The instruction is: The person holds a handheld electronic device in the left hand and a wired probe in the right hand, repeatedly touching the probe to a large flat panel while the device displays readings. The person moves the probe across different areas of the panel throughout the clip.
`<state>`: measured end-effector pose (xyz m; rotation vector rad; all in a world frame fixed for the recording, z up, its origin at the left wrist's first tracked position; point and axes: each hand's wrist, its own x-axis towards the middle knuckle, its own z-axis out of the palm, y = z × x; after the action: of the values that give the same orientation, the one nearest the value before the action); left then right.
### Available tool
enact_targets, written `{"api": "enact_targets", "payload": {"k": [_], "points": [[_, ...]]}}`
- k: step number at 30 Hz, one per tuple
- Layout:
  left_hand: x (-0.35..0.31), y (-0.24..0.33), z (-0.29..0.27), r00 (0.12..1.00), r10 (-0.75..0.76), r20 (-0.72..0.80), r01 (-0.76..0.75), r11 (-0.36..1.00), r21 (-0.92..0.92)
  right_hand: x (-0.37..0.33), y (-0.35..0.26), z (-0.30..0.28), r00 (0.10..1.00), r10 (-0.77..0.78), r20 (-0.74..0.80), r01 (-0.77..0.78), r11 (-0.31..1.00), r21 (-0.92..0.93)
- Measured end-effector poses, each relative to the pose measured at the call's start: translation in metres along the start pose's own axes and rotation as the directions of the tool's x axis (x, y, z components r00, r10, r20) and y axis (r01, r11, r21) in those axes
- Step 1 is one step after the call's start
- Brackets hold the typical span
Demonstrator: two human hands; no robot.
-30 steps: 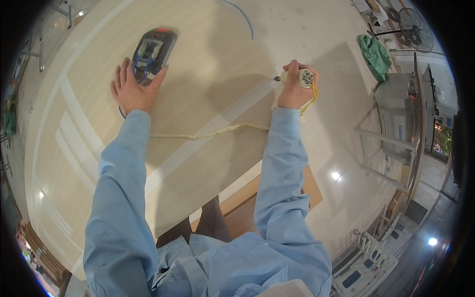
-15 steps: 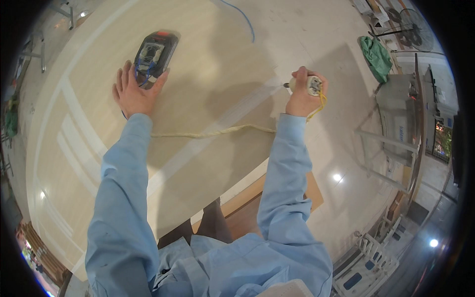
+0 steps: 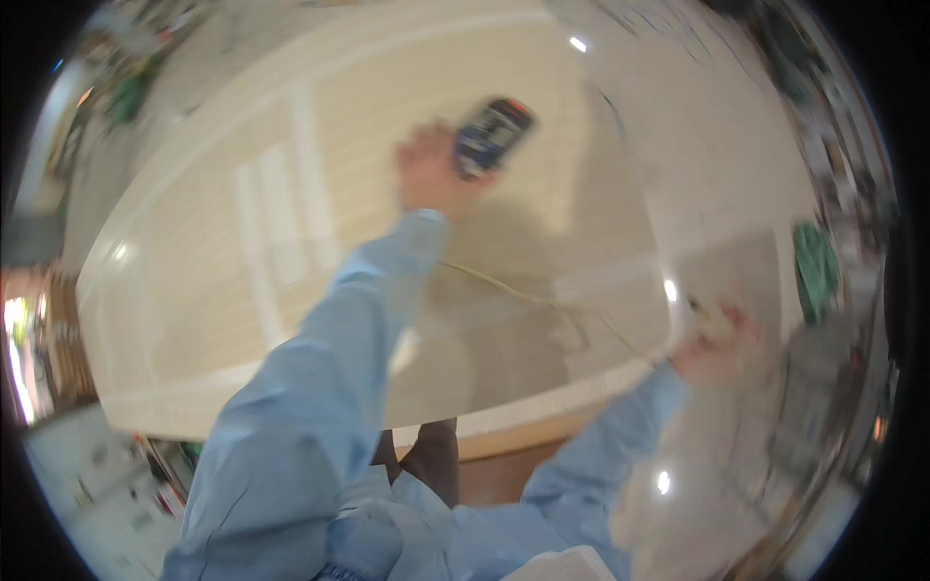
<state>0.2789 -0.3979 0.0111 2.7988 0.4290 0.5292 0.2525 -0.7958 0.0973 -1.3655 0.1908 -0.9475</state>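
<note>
Against the near end of a black battery pack (image 3: 496, 134) with a red end, my left hand (image 3: 436, 172) is placed, thumb and fingers to either side of it. The pack lies on a large pale panel (image 3: 203, 320); blur hides the exact finger contact. Out beyond the panel's right edge, my right hand (image 3: 712, 353) is closed round a small cream handheld tool (image 3: 718, 327) with a dark tip. Motion smears this hand and the tool's details. A thin yellowish cord (image 3: 509, 288) runs across the panel between my two hands.
A green cloth or bag (image 3: 816, 271) lies at the far right among stored items. A blue strand (image 3: 612, 111) is on the floor past the panel. The panel's curved near edge crosses before my legs. White cabinets (image 3: 92, 474) stand at the lower left.
The whole view has swung, so panel and hands appear further right. My right hand sits lower and further from the left hand. The cord now slants and bends. Both hands keep their holds.
</note>
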Motion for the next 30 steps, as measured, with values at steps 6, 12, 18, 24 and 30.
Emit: {"api": "enact_targets", "payload": {"k": [6, 12, 18, 24, 30], "points": [[-0.007, -0.005, -0.032, 0.988, -0.118, 0.101, 0.128, 0.986, -0.11, -0.033, -0.088, -0.024, 0.904, 0.402, 0.148, -0.412, 0.72, 0.559], [-0.118, -0.076, -0.07, 0.97, -0.174, 0.172, 0.202, 0.966, -0.158, -0.089, -0.13, -0.058, 0.839, 0.327, 0.435, -0.51, 0.75, 0.42], [-0.209, -0.111, -0.107, 0.97, -0.1, 0.221, 0.145, 0.969, -0.198, -0.075, -0.195, -0.085, 0.8, -0.412, 0.436, 0.509, 0.851, -0.13], [-0.204, -0.102, -0.121, 0.987, -0.147, 0.071, 0.161, 0.946, -0.283, -0.001, -0.192, -0.03, 0.784, -0.47, 0.405, 0.549, 0.83, -0.097], [-0.217, -0.102, -0.152, 0.978, -0.209, 0.015, 0.202, 0.924, -0.325, 0.062, -0.151, 0.013, 0.876, -0.369, 0.311, 0.265, 0.906, 0.329]]}}
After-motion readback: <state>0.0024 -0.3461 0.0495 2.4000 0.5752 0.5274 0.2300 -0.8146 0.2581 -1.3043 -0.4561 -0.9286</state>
